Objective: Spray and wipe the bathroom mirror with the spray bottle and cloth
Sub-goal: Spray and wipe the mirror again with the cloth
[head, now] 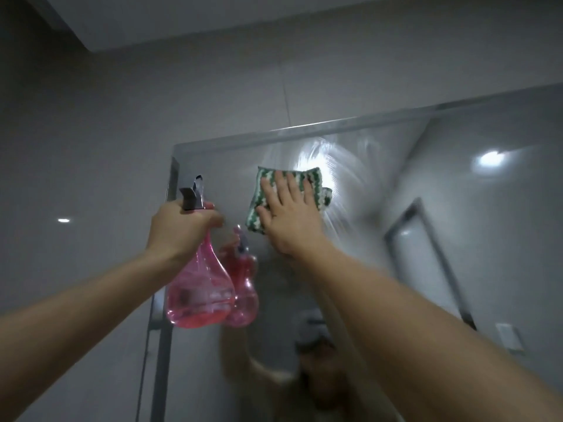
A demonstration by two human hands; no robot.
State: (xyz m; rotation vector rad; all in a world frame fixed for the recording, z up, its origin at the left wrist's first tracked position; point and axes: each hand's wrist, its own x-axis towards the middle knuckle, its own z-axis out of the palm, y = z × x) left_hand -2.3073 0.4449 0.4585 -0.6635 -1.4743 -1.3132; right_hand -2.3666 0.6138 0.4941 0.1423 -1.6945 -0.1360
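The mirror (396, 184) hung on a gray wall (106, 132). The right hand (289, 220) lay flat on the cloth (259, 205), with fingers straight and spread, and pressed it against the glass near the top edge of the mirror. The cloth was green and white. Wet streaks (323, 156) shone on the glass just above and beside the cloth. The left hand (179, 229) held the spray bottle (201, 296) up by the left edge of the mirror, its grip curled tight round the neck under the gray nozzle (192, 196). The bottle was pink and see-through, with pink liquid low inside. The bottle and both arms showed again in the mirror.
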